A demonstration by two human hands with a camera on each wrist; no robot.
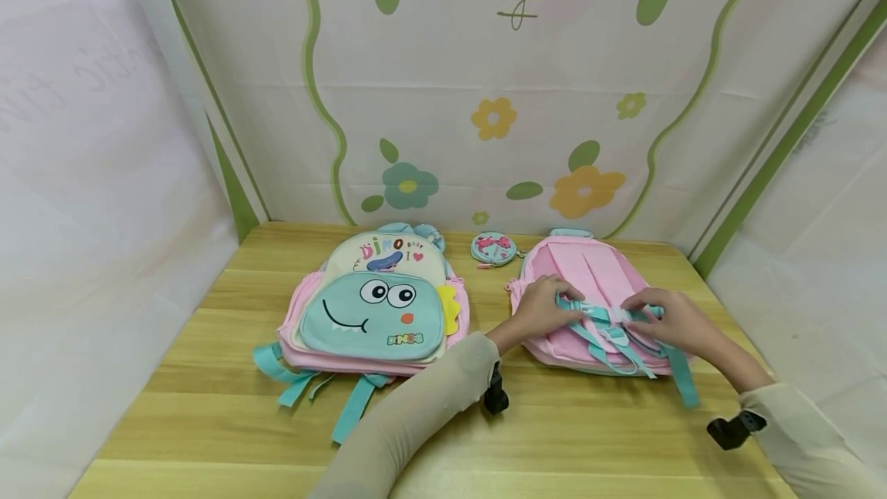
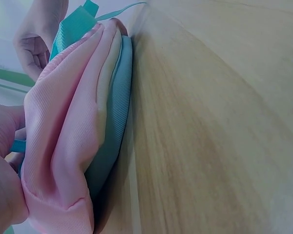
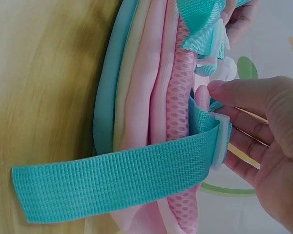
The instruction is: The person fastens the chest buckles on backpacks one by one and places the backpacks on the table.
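Pink bkpk (image 1: pixel 585 264) was seen in head view at R of table (image 1: pixel 229 399), laid w/ straps up. Across its near half, teal webbing (image 1: pixel 597 314) was pinched at L by L hand (image 1: pixel 543 306) & at R by R hand (image 1: pixel 675 323); hands were held apart, w/ whitish buckle (image 1: pixel 619 315) btwn. Whether buckle was fastened couldn't be told.

Only in head view were dino bkpk (image 1: pixel 374 322) at L, face up, & round pouch (image 1: pixel 493 249) at far side btwn the two bags shown; so too the black wrist cams (image 1: pixel 495 395).

By L wrist cam, pink bag's side was shown edge-on: pink folds, cream layer (image 2: pixel 103 83), blue layer (image 2: pixel 118 105) lowest. L fingertips & buckle were mostly blocked by bag there; R hand was seen past it.

By R wrist cam, pink mesh edge (image 3: pixel 178 97) was shown up close, also white slider (image 3: pixel 220 141) by R fingers. Loose strap end (image 3: pixel 112 187) was draped over bag's side, its weave clear; in head view it was just a narrow strip, near R.
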